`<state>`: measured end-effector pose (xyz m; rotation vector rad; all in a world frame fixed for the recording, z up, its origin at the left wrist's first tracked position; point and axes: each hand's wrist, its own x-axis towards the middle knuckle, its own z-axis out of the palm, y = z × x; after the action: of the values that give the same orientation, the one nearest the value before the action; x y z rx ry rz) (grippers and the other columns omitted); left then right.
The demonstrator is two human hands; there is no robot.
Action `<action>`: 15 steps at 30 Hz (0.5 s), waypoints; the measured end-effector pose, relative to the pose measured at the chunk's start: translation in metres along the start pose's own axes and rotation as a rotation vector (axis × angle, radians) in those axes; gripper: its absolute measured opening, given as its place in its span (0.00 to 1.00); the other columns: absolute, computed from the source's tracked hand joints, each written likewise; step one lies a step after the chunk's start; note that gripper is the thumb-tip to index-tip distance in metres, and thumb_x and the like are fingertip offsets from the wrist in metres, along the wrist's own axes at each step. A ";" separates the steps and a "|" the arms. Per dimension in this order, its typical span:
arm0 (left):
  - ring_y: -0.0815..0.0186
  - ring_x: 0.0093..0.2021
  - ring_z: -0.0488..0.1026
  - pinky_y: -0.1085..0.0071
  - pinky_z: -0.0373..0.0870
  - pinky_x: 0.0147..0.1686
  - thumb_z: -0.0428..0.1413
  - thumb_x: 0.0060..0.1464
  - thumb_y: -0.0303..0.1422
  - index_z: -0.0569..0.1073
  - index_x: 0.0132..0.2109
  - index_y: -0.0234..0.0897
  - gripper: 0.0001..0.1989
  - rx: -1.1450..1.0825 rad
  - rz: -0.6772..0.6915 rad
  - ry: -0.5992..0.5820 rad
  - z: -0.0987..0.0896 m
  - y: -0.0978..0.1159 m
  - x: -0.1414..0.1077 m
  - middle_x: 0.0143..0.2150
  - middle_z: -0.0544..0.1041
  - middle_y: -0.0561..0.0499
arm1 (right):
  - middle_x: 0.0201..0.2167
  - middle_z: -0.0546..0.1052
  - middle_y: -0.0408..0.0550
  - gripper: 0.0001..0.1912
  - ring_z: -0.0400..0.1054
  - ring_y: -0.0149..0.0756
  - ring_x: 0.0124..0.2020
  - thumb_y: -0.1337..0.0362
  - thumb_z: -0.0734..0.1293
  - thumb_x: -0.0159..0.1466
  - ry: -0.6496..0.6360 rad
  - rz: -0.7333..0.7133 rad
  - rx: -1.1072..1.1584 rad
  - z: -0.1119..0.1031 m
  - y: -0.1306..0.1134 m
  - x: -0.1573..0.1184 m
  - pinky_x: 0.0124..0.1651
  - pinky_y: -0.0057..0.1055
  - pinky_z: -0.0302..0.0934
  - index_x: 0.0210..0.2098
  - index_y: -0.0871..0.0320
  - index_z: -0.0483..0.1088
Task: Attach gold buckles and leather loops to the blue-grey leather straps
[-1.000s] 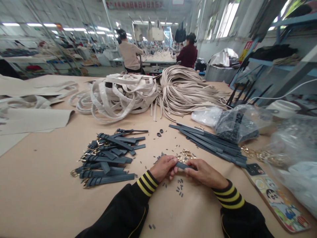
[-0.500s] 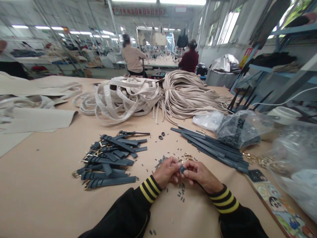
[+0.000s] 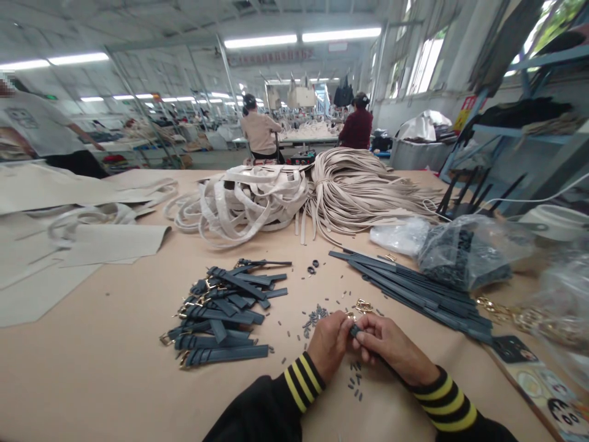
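In the middle of the table my left hand [image 3: 328, 345] and my right hand [image 3: 392, 347] meet at the fingertips. Between them is the end of a dark blue strap [image 3: 354, 330], pinched from both sides. A gold buckle [image 3: 351, 315] shows at that end, partly covered by my fingers. The rest of the strap seems to run back under my right palm, mostly out of sight. Small dark oval pieces [image 3: 317, 318] lie in a heap beyond my left hand, and several more are scattered below my fingers. Loose gold buckles [image 3: 363, 306] lie just beyond my right hand.
Straps with gold buckles [image 3: 221, 313] are piled to the left. Flat dark straps [image 3: 414, 288] lie on the right, near a clear bag [image 3: 464, 252]. Beige strap bundles [image 3: 368, 190] fill the back, beige panels [image 3: 50, 258] the far left. Several people sit or stand beyond the table.
The view has tilted up and swung left, so the table things sit lower and further right. My left hand has rolled, showing more of its back; both hands keep the strap end.
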<state>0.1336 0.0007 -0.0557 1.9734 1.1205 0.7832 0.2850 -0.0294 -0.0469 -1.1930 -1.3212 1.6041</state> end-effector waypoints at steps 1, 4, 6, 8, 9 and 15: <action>0.67 0.26 0.66 0.73 0.60 0.28 0.41 0.57 0.33 0.67 0.29 0.36 0.13 0.017 0.016 0.013 -0.004 -0.001 0.002 0.24 0.69 0.51 | 0.25 0.71 0.43 0.13 0.63 0.25 0.19 0.56 0.62 0.57 -0.009 0.018 0.007 0.000 -0.001 -0.001 0.21 0.22 0.57 0.30 0.60 0.60; 0.64 0.38 0.67 0.69 0.62 0.39 0.43 0.54 0.28 0.67 0.40 0.37 0.09 0.158 0.106 0.122 -0.026 -0.006 0.019 0.36 0.70 0.47 | 0.22 0.70 0.41 0.10 0.58 0.23 0.15 0.57 0.60 0.58 0.012 0.048 -0.053 -0.005 -0.004 -0.002 0.16 0.19 0.52 0.31 0.59 0.58; 0.62 0.44 0.65 0.66 0.60 0.44 0.44 0.54 0.28 0.65 0.44 0.37 0.12 0.336 0.074 0.184 -0.043 -0.012 0.040 0.41 0.68 0.46 | 0.20 0.66 0.38 0.10 0.52 0.21 0.13 0.57 0.59 0.59 0.058 0.045 -0.124 -0.007 -0.006 -0.003 0.13 0.18 0.46 0.31 0.58 0.59; 0.61 0.44 0.65 0.65 0.59 0.44 0.44 0.55 0.31 0.66 0.44 0.37 0.11 0.500 -0.083 0.153 -0.056 -0.017 0.062 0.40 0.67 0.45 | 0.17 0.61 0.36 0.12 0.48 0.22 0.12 0.54 0.57 0.60 0.086 0.032 -0.185 -0.008 -0.005 -0.003 0.12 0.19 0.44 0.30 0.57 0.59; 0.60 0.43 0.65 0.65 0.59 0.43 0.44 0.55 0.33 0.67 0.43 0.37 0.11 0.556 -0.167 0.128 -0.061 -0.020 0.073 0.40 0.67 0.44 | 0.16 0.59 0.36 0.15 0.48 0.22 0.12 0.52 0.56 0.61 0.089 0.024 -0.211 -0.008 -0.004 -0.003 0.12 0.20 0.44 0.29 0.57 0.59; 0.58 0.41 0.68 0.66 0.61 0.39 0.50 0.49 0.26 0.71 0.33 0.34 0.06 0.569 -0.299 0.129 -0.068 -0.034 0.105 0.35 0.70 0.43 | 0.21 0.60 0.41 0.23 0.53 0.28 0.18 0.42 0.53 0.58 0.025 -0.064 -0.288 -0.010 0.012 0.007 0.18 0.24 0.49 0.26 0.56 0.61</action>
<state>0.1106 0.1256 -0.0298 2.1413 1.8207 0.4661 0.2926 -0.0226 -0.0600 -1.3206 -1.5971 1.3813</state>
